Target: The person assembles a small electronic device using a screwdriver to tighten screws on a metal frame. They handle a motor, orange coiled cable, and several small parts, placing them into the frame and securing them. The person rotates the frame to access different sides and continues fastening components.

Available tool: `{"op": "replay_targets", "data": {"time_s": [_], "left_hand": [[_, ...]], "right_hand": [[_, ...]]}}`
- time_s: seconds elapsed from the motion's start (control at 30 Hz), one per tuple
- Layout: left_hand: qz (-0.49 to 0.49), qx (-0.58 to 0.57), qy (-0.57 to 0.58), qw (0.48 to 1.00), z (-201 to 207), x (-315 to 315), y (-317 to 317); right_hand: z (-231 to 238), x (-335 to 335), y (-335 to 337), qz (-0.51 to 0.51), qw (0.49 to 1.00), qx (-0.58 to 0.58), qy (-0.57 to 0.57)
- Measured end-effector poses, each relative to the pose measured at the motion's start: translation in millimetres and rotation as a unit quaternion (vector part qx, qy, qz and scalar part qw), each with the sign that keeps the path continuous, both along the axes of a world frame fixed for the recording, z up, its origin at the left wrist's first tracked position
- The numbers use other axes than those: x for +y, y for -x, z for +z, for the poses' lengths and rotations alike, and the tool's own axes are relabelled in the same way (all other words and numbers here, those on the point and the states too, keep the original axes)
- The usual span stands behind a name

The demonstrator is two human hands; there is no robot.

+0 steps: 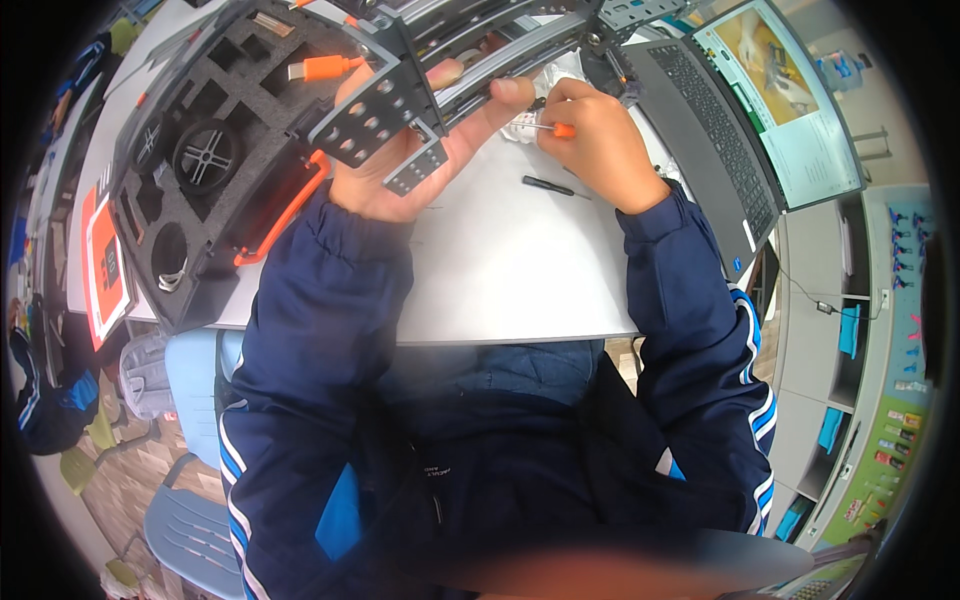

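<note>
White, smooth tabletop [500, 290] extends from the near edge toward 12 o'clock. At 1 o'clock, a slim black screwdriver [548, 186] is laid flat, unused. Beyond it, an orange-handled tool with a thin metal shaft [564, 130] is gripped in the right hand [600, 140], shaft directed toward 9 o'clock. At 11 o'clock, the left hand [395, 165] is half-curled, palm up, behind a grey perforated angle plate [355, 125]; whether it is clamped cannot be told. At 12 o'clock, a silver-and-black metal-rail frame [515, 57] is seen, largely assembled; fastening appears to be in progress, and final tightness cannot be confirmed. At 10 o'clock, black spoked wheels [207, 157] are left in a foam-lined case [235, 90], apparently unmounted. At 2 o'clock, a dark grey laptop [690, 110] is placed open.
</note>
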State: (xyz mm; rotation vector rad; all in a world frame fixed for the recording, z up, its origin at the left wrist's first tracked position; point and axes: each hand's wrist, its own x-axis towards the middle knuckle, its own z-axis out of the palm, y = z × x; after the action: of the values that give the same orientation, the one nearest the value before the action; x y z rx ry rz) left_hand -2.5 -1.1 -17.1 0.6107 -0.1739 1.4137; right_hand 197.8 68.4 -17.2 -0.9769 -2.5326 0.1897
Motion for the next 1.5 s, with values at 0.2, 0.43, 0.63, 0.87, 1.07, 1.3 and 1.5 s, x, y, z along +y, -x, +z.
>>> {"op": "replay_targets", "data": {"time_s": [0.2, 0.43, 0.63, 0.87, 1.07, 1.3, 1.5], "left_hand": [[0.032, 0.023, 0.018, 0.999, -1.2, -3.1, 0.2], [0.032, 0.02, -0.013, 0.999, -1.1, 1.0, -0.3], [0.045, 0.02, -0.018, 0.999, 0.5, 1.7, -2.0], [0.015, -0.012, -0.02, 1.0, -1.7, 1.6, -1.6], [0.032, 0.012, -0.028, 0.999, -0.7, 1.5, -1.0], [0.024, 0.018, -0.011, 0.999, 11.3, -7.3, 0.3], [-0.01, -0.006, -0.025, 1.0, 15.7, -7.6, 0.6]], "right_hand": [[15.2, -2.1, -5.1, 0.017, 0.999, 0.02, 0.018], [32.9, 8.6, -20.4, 0.057, 0.994, 0.083, 0.032], [58.0, 3.4, -21.9, -0.006, 0.96, 0.227, 0.164], [83.0, -44.9, -26.4, 0.038, 0.962, 0.269, 0.005], [91.9, -55.8, -15.7, 0.109, 0.951, 0.279, -0.075], [88.3, -49.0, 6.5, 0.166, 0.945, 0.27, -0.08], [94.3, -41.8, 10.8, 0.199, 0.937, 0.231, -0.171]]}}
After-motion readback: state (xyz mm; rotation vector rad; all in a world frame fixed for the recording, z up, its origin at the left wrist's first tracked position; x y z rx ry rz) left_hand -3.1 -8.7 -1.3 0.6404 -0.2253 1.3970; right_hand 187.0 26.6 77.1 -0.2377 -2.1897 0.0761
